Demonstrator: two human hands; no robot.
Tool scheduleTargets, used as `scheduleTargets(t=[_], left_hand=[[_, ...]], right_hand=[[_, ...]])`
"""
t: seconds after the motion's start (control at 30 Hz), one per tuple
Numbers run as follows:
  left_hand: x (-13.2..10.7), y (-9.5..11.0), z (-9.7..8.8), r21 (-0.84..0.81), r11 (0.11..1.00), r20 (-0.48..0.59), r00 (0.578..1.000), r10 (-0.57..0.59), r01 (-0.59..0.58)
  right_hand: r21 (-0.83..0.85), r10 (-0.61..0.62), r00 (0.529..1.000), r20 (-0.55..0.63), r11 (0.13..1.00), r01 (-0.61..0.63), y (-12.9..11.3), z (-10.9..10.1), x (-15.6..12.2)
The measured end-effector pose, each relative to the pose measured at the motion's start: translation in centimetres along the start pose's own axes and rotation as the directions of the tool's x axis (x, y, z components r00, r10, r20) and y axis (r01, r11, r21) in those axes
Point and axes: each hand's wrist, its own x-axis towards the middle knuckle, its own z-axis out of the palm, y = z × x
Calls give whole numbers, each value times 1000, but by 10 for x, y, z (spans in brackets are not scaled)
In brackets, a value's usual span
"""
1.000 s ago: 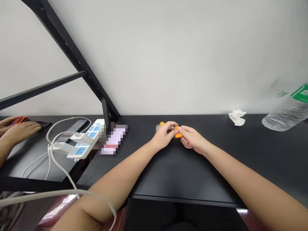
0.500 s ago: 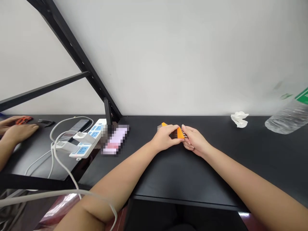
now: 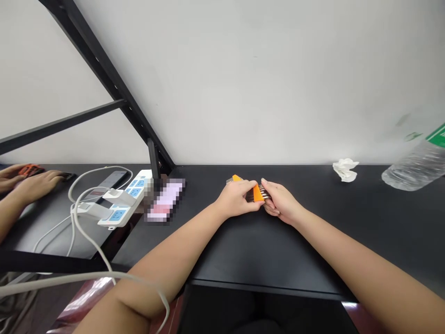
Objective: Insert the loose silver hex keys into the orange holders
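Both my hands meet at the back middle of the black table [image 3: 264, 250]. My left hand [image 3: 235, 200] is closed over a set of thin metal rods in an orange holder [image 3: 257, 193]. A second orange piece [image 3: 237, 178] with rod tips pokes out behind its knuckles. My right hand [image 3: 280, 201] pinches the rod ends that stick out right of the orange holder. Which rods each finger touches is hidden.
A crumpled white tissue [image 3: 344, 169] and a lying plastic bottle [image 3: 415, 164] sit at the back right. A white power strip [image 3: 123, 204] with cables and a pink blurred item [image 3: 163, 202] lie left. Another person's hands [image 3: 29, 183] rest far left near an orange object.
The orange holder has gone from between my fingertips to lying along my left hand, with rods showing at its right end. My right hand shifted slightly right.
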Motion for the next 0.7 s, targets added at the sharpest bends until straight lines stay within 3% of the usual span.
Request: scheduleTargets(t=[0.2,0.33,0.53,0.63,0.7], left_hand=[[0,0,1,-112,990,94,993,-70,81],[1,2,3,-23,999,79,997,-24,26],[1,-4,1,145,989,147,989,-3,-19],[2,-12,-3,205,979,191,981,-31,-9],[1,-16,-5,207,978,220,973,-65,18]], right_hand=[[30,-14,1000,6,999,14,-2,3,1],[15,-8,1000,20,1000,7,-3,2,0],[-20,-68,997,18,997,69,-5,3,-2],[-55,-128,992,-1,990,128,-16,-5,-8],[-173,-191,980,-54,968,180,-29,-18,-14]])
